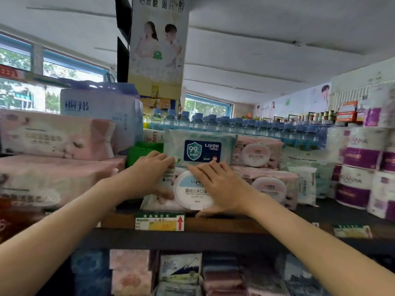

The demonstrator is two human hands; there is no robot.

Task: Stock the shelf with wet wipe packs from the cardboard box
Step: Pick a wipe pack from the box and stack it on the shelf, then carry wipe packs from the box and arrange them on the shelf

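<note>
The fingers (165, 159) of the left hand (147, 176) are curled round the left end of a pink wet wipe pack (164, 202) that stands on the top shelf (213, 224), the thumb low against the pack's face and the fingertips up where that pack meets the green pack (199, 147) lying on top of it. The right hand (222, 189) lies flat over the front of the pink pack, its fingers straight and close together, covering the right part of the round white lid (189, 192); its fingertips reach the lower edge of the green pack, though I cannot tell whether they press on it.

To the left of the hands, large pink tissue bundles (55, 135) are stacked on the same shelf, with a tall pale blue bundle (100, 110) behind them and a green box (141, 151) just beside the left hand. A yellow and green price tag (159, 222) with a red arrow sits on the shelf edge below the pink pack. To the right, more pink packs (267, 180) with round lids are piled in two layers, touching the held one. Behind them runs a row of water bottles (245, 124). Farther right stand purple-wrapped paper rolls (361, 163). The cardboard box is out of view.
</note>
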